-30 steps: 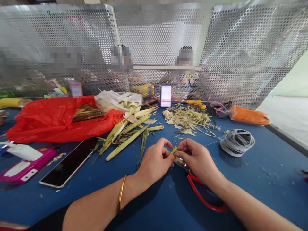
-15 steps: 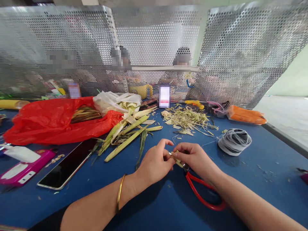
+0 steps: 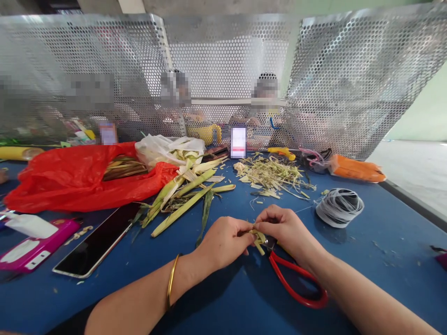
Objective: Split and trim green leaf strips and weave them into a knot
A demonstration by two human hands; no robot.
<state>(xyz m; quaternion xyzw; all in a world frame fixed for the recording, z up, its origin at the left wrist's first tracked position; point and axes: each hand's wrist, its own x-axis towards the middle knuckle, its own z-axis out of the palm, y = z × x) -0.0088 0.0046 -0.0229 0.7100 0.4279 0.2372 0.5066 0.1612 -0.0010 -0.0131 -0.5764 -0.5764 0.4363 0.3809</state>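
My left hand and my right hand meet at the middle of the blue table, both pinched on a small folded strip of pale green leaf. The fingers of both hands are curled closed around it. Under my right hand lie scissors with red loop handles, their metal blades just below the leaf piece; the handle loop rests on the table by my right wrist. A gold bangle sits on my left wrist.
Long green leaf stalks spill from a red plastic bag and a white bag. Leaf trimmings, a coil of white string, a black phone, a pink phone, an orange packet. Perforated metal screens behind, people beyond.
Both hands have lowered slightly toward the table and closed tighter over the leaf piece; my left fingers, raised earlier, now curl down onto it. The scissors stay under my right hand.
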